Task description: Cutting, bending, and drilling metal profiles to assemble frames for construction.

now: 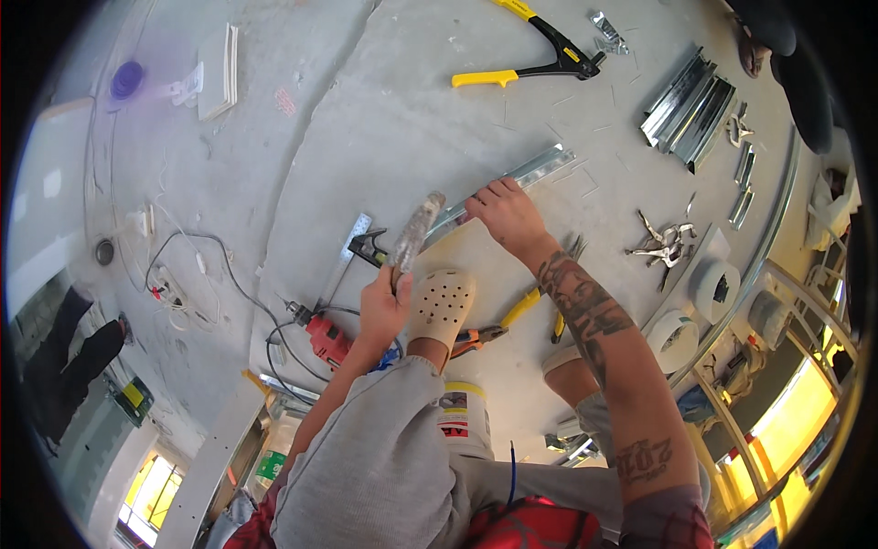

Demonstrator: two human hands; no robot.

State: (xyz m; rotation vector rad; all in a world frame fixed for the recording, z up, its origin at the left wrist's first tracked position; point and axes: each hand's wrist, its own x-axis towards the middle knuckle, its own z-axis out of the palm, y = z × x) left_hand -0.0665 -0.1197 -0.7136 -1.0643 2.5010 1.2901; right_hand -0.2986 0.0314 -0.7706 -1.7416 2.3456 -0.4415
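A galvanized metal channel (546, 165) lies slanting across the floor in front of me. My right hand (505, 216) is closed over its middle, the fingers curled on its edge. In my left hand (384, 306) is a worn, whitish-grey, plaster-smeared tool handle (419, 229), pointing up and away; I cannot make out the tool's kind. Its upper part overlaps the channel's near end from this viewpoint. Just left of it rests a black clamp-like piece (368, 247), beside a metal square-like strip (355, 240). My left foot, in a beige clog (443, 302), stands close to the channel's near end.
A red corded drill (329, 340) lies left of my foot, orange-handled pliers (480, 339) to its right. Yellow-handled snips (523, 306), locking pliers (666, 242), tape rolls (675, 340) and cut channels (690, 110) lie rightward. A large yellow-and-black riveter-like tool (549, 59) is ahead. People stand at both sides.
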